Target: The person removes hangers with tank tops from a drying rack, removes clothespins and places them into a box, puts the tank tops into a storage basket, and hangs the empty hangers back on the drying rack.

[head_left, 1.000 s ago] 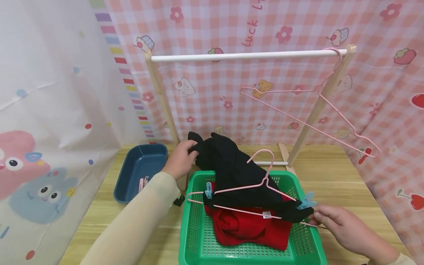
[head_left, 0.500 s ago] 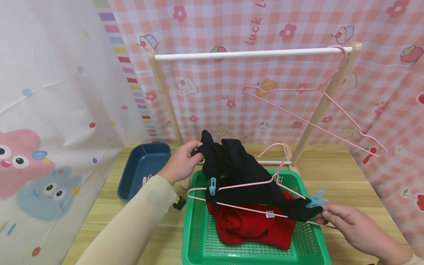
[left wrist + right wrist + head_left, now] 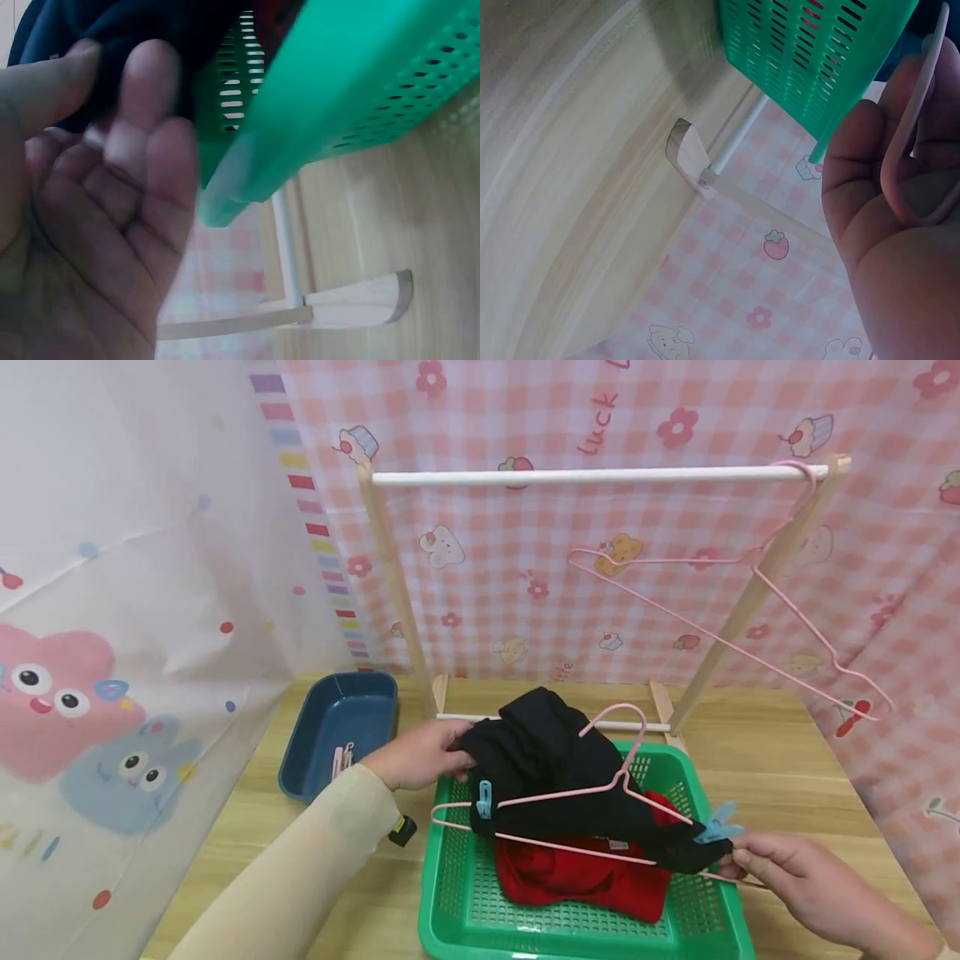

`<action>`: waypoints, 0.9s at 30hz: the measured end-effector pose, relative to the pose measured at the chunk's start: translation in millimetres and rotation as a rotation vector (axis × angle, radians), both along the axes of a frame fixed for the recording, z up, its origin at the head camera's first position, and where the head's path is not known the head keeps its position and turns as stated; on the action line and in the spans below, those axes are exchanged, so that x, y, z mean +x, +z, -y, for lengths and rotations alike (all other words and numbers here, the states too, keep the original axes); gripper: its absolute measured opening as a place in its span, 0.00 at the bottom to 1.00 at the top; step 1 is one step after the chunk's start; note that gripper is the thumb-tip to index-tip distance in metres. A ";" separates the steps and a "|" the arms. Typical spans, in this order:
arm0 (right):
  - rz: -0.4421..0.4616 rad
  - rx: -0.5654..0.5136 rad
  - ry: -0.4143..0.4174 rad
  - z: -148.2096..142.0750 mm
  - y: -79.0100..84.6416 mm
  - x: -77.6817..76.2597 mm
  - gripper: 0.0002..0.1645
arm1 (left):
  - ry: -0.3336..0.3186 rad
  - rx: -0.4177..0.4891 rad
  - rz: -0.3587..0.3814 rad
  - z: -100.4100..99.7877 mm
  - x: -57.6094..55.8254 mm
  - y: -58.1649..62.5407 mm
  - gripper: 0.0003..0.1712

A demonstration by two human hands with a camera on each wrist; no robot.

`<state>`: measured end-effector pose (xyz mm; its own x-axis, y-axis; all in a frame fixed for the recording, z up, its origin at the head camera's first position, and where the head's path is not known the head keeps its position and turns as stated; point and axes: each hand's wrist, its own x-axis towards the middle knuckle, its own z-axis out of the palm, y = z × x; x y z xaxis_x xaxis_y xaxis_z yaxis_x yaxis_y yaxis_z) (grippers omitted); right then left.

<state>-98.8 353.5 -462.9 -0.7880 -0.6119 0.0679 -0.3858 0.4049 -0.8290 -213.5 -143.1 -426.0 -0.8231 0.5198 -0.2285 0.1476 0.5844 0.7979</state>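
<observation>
A black garment (image 3: 558,752) lies over a pink hanger (image 3: 570,794), held to it by a blue clothespin (image 3: 484,799) at the left and another blue clothespin (image 3: 718,827) at the right. My left hand (image 3: 422,755) pinches the garment's left edge between thumb and fingers. At the other end, my right hand (image 3: 797,875) pinches the black cloth beside the right clothespin. In the right wrist view the hanger's end (image 3: 896,169) loops across that palm. Beneath them, a red garment (image 3: 581,877) sits in a green basket (image 3: 437,902).
Behind the basket stands a rack with a white rail (image 3: 570,477); a second pink hanger (image 3: 675,620) hangs at its right end. A blue tray (image 3: 360,714) with pink clothespins (image 3: 341,760) is at the left. A small black object (image 3: 402,832) lies beside the basket.
My left hand has come down, lowering the raised part of the black garment toward the basket. The right hand keeps its grip at the hanger's end. The view has shifted slightly.
</observation>
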 end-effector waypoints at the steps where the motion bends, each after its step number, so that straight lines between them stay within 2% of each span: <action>1: 0.007 0.011 -0.002 -0.3 0.2 0.3 0.19 | -0.020 -0.024 -0.001 -0.8 0.5 -1.3 0.11; 6: 0.013 0.032 0.029 0.0 2.0 -1.8 0.18 | -0.049 -0.132 -0.010 -3.9 4.1 -4.9 0.15; 10: 0.011 0.048 0.027 -0.9 3.6 -1.5 0.18 | -0.098 -0.202 -0.062 -6.2 5.0 -3.0 0.11; 14: 0.011 0.049 0.013 -1.7 3.1 0.6 0.18 | -0.124 -0.292 -0.118 -5.7 4.2 2.2 0.20; 16: 0.008 0.042 0.013 -1.8 2.4 0.9 0.18 | -0.078 -0.300 -0.143 -5.8 2.8 4.3 0.24; 19: 0.004 0.037 0.008 -1.8 0.9 1.0 0.18 | 0.037 -0.261 -0.173 -8.5 0.0 5.3 0.22; 22: 0.010 0.033 0.012 -2.3 -0.1 0.7 0.18 | 0.135 -0.194 -0.141 -13.8 -2.8 4.0 0.25; 24: 0.011 0.022 0.016 -2.6 -0.5 0.6 0.18 | 0.157 -0.181 -0.116 -17.9 -4.5 2.9 0.34; 27: 0.019 0.004 0.025 -2.7 -0.9 0.6 0.18 | 0.133 -0.212 -0.091 -23.0 -6.7 2.6 0.48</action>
<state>-98.2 356.2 -463.9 -0.7737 -0.6316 0.0504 -0.3800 0.3989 -0.8345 -220.2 -120.1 -423.4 -0.9030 0.3545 -0.2428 0.1239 0.7559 0.6428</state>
